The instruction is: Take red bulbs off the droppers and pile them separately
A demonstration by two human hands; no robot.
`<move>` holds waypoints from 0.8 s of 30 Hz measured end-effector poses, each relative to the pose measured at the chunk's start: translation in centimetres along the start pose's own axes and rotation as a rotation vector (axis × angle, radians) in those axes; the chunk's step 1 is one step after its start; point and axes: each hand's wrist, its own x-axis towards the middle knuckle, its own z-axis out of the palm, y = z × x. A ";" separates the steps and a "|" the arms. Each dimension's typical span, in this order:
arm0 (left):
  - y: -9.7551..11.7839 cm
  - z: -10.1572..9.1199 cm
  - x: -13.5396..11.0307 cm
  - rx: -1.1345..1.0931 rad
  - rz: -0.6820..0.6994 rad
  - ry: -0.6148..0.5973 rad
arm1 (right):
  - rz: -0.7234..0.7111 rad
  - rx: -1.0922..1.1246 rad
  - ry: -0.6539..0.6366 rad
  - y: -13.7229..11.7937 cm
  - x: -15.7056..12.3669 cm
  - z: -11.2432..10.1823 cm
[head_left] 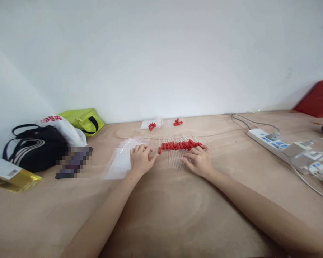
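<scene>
A row of several thin clear sticks with red caps [181, 145] lies side by side on the wooden table [161, 215]. My right hand [197, 160] rests on the right end of the row, fingers curled and pressed onto the sticks. My left hand [141, 158] lies on the edge of a stack of clear plastic bags [121, 161], fingers bent, forefinger reaching toward the leftmost red cap. Two small bags holding red-capped pieces, one [151, 125] and another [177, 122], lie further back.
At the left stand a black bag [34, 147], a white plastic bag [67, 130], a green pouch [83, 120], a blurred dark object [74, 162] and a gold box [14, 179]. A white power strip [269, 141] with plugs and cables lies right; a red object [319, 98] sits far right.
</scene>
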 end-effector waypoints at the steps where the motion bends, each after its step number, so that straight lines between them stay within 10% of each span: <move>1: 0.5 0.3 0.4 0.015 0.025 -0.024 | 0.018 0.007 0.032 0.5 -0.2 -0.2; 8: 1.7 2.5 2.0 0.052 0.034 -0.081 | 0.090 0.051 0.126 1.1 -0.5 0.1; 14: 0.8 1.5 -0.2 0.006 -0.124 0.138 | 0.076 0.065 0.120 1.1 -0.6 0.7; 24: 2.3 0.4 -2.9 -0.220 0.198 0.114 | -0.212 -0.013 -0.023 0.1 -0.5 0.0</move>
